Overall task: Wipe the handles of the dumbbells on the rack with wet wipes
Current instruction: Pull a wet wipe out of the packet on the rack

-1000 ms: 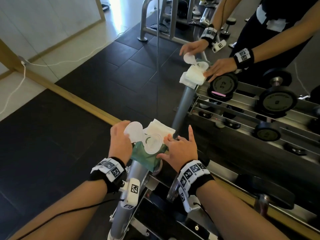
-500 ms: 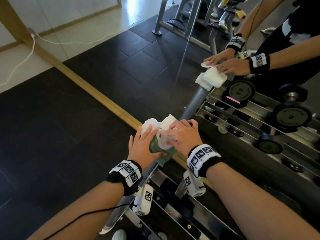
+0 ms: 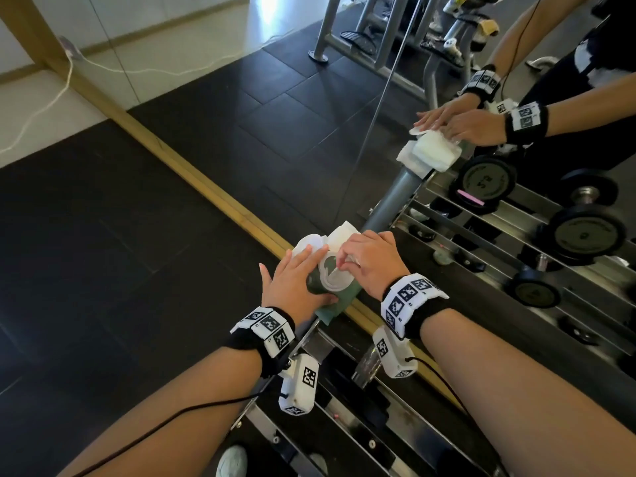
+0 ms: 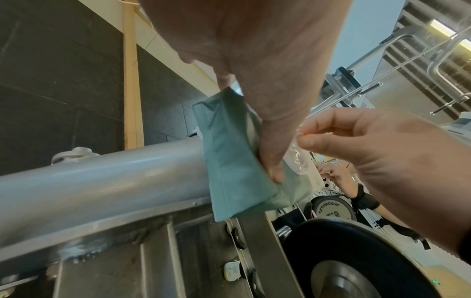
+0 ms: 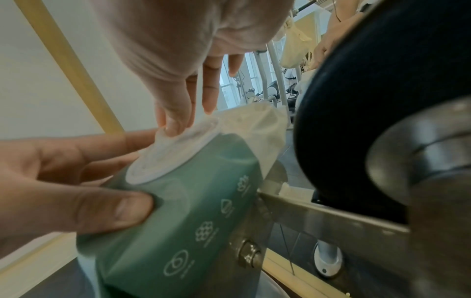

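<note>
A green wet wipe pack [image 3: 332,299] [image 4: 234,161] [image 5: 191,221] lies on top of the rack's grey post [image 4: 102,177], against a mirror. My left hand [image 3: 309,273] [image 5: 63,181] holds it, thumb on the near side and fingers along the far side over the round flap. My right hand [image 3: 342,265] [image 4: 303,139] is curled over the white opening [image 5: 173,153] and pinches wipe material there. A loose white wipe [image 3: 344,232] sticks out at the pack's far end. A black dumbbell [image 5: 382,100] [image 4: 344,262] sits on the rack just right of the pack.
The steel rack [image 3: 344,425] runs down to the lower right under my arms. The mirror behind it reflects my hands and several dumbbells [image 3: 585,232]. Dark rubber floor [image 3: 120,253] lies to the left, with a wooden strip [image 3: 206,187] along the mirror's base.
My right hand has moved from beside the pack onto its opening, and its fingers have curled into a pinch. My left hand has shifted from the flap to flat along the pack.
</note>
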Available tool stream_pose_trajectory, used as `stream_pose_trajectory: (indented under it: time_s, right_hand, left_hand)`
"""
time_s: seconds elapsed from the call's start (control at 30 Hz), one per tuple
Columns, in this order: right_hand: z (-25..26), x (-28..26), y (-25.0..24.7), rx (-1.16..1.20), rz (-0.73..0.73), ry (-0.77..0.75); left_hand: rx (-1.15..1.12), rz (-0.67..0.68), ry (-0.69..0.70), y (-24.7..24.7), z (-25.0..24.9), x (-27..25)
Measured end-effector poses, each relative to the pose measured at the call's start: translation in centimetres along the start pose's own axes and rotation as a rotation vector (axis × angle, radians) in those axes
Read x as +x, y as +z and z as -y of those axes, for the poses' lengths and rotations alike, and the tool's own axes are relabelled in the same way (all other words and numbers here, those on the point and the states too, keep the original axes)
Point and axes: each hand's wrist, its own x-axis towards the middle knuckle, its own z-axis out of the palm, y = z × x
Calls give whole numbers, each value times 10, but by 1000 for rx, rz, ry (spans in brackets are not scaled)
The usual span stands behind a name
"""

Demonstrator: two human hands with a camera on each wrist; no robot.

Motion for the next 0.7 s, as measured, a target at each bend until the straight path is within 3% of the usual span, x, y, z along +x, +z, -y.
stream_pose_trajectory:
  time_s: [0.27,0.43,0.7]
  right_hand:
    - [-23,-46,-8,-49,37,-86]
    - [-7,-35,4,-28,-154,113]
    - [17,-20,20,-76,-104,427]
  left_hand:
    - [56,-9,4,1,-9,-5]
    - [45,-24,-2,3,-11,-5]
    - [36,-25,5,5,-7,-5]
